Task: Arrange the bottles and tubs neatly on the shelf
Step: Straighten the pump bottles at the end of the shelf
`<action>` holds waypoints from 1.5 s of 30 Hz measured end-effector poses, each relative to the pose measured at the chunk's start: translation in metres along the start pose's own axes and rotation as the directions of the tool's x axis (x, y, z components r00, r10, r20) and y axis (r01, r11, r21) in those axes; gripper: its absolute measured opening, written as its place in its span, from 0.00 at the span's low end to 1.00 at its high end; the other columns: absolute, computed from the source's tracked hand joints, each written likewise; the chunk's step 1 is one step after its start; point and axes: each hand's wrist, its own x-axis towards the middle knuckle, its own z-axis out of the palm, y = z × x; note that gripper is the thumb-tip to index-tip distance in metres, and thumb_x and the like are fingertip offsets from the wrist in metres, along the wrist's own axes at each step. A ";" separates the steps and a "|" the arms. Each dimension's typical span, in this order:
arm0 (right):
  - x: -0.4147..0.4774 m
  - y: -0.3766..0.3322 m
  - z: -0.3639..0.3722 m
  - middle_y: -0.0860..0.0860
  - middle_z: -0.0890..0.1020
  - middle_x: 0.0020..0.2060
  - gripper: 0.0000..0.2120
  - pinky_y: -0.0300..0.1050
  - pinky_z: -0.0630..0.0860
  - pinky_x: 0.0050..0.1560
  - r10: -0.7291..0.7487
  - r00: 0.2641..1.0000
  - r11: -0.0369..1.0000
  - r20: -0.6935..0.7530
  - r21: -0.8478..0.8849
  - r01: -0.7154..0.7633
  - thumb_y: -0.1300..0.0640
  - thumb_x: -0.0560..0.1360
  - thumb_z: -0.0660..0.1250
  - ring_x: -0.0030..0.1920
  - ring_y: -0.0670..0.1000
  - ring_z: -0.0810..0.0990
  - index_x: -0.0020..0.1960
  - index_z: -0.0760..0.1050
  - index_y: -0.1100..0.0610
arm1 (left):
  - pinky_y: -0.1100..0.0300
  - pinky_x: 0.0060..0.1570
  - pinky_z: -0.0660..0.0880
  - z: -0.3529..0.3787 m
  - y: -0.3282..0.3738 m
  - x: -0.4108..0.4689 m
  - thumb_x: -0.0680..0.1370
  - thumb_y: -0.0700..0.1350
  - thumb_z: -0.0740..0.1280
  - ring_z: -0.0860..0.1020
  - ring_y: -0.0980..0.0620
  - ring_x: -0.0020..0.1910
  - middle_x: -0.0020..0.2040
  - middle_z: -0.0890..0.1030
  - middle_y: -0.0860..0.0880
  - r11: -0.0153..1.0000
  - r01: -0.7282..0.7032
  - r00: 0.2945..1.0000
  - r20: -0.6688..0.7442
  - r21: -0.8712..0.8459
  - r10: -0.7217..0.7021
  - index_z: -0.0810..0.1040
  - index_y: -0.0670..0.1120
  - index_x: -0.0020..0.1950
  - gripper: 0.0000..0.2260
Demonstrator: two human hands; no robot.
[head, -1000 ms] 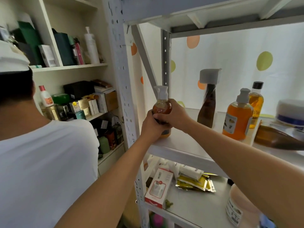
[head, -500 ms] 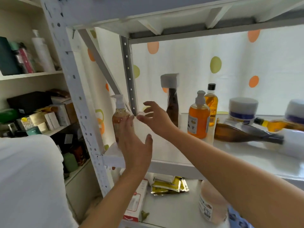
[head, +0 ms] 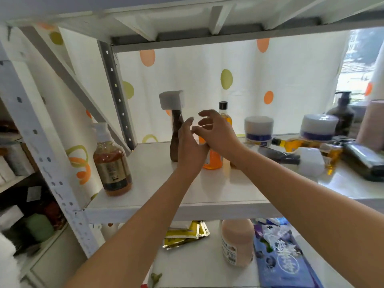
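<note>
Your left hand (head: 190, 146) and right hand (head: 218, 134) were both open, fingers spread, holding nothing, close together in front of the orange bottle (head: 213, 161) on the shelf (head: 158, 183). The amber pump bottle (head: 112, 163) stood upright at the shelf's front left, apart from both hands.

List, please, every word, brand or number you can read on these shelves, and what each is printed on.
Nothing reads clearly enough to quote.
Amber pump bottle: dark and gold label, print blurred.
Left white tub and right white tub: blue bands, lettering blurred.
Blue packet: large white script, too blurred.
Pink bottle: label print too small.
</note>
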 end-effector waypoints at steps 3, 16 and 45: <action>0.001 0.008 -0.015 0.47 0.82 0.50 0.19 0.37 0.77 0.50 0.007 0.996 1.000 -0.084 -0.023 -0.008 0.53 0.76 0.70 0.48 0.44 0.81 0.65 0.73 0.52 | 0.52 0.66 0.71 0.009 0.002 0.005 0.72 0.41 0.75 0.70 0.51 0.69 0.74 0.67 0.49 0.999 0.040 0.999 0.015 0.013 -0.040 0.62 0.48 0.75 0.35; 0.010 0.035 -0.018 0.55 0.76 0.62 0.31 0.43 0.71 0.51 0.214 0.972 0.956 -0.094 -0.187 -0.228 0.50 0.76 0.70 0.55 0.51 0.74 0.73 0.63 0.59 | 0.54 0.53 0.76 0.023 -0.026 0.025 0.69 0.52 0.77 0.76 0.46 0.61 0.65 0.74 0.47 0.937 0.269 0.920 0.230 0.222 -0.318 0.60 0.47 0.74 0.39; 0.000 -0.024 0.130 0.50 0.82 0.47 0.25 0.45 0.80 0.50 0.030 0.921 0.999 0.389 0.012 -0.037 0.46 0.69 0.74 0.47 0.49 0.82 0.61 0.71 0.55 | 0.49 0.69 0.69 -0.094 -0.038 -0.054 0.75 0.40 0.71 0.68 0.50 0.71 0.73 0.67 0.50 0.939 0.264 0.943 -0.264 0.220 -0.204 0.57 0.50 0.76 0.34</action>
